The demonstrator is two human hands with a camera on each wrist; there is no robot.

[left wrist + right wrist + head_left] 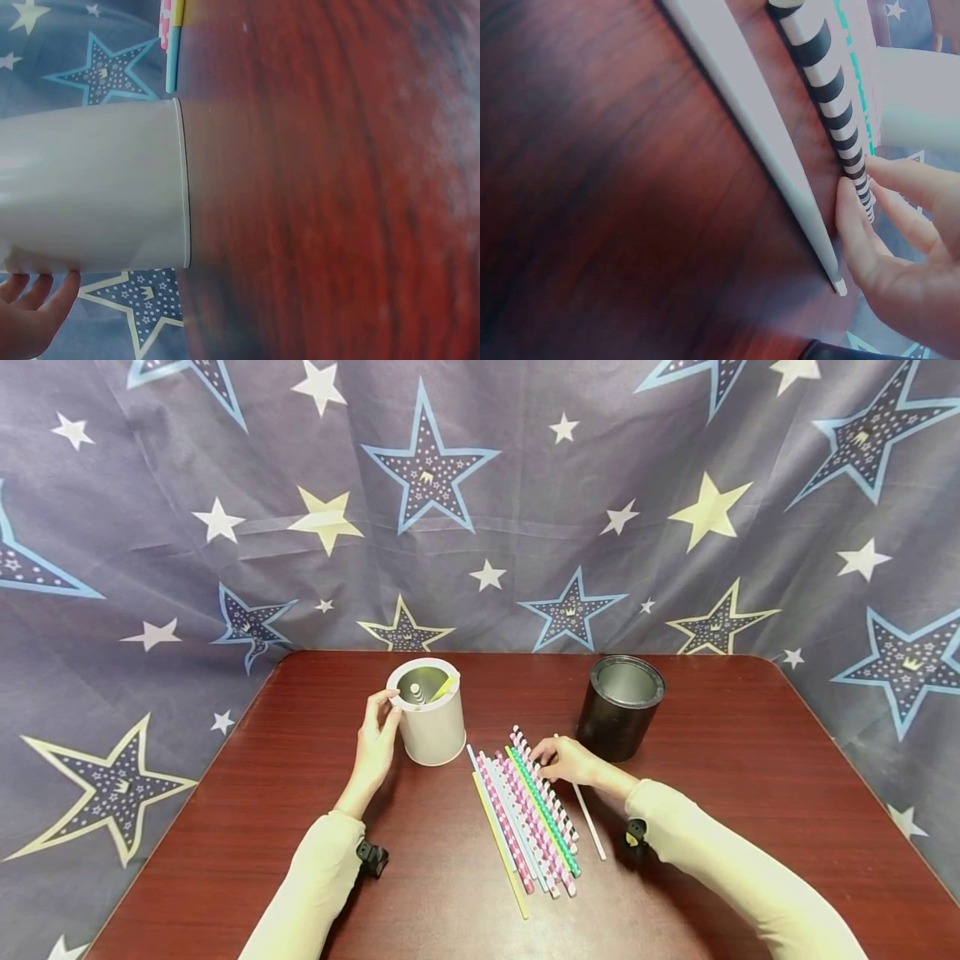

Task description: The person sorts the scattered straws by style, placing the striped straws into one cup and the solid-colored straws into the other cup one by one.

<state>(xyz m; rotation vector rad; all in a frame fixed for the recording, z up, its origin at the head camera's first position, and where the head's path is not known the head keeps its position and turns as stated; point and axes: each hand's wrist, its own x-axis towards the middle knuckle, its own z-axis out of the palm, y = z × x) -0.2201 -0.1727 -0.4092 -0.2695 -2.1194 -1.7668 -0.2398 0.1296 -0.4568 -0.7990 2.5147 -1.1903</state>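
The right hand (566, 762) pinches a thin straw (831, 91) with black and white stripes, at the right edge of the straw pile (517, 827) on the tabletop (300, 877). It is long and straight. It slants: the far end points back and left, the near end toward the person and right. The left hand (374, 745) rests loosely spread against the white can (435, 731).

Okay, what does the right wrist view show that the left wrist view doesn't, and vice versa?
Only the right wrist view: the right hand pinching a black-and-white striped straw, beside a plain white straw.
Only the left: a blue straw and a yellow straw.
Both: the off-white cylindrical container, reddish-brown wood-grain table and star-patterned grey cloth.
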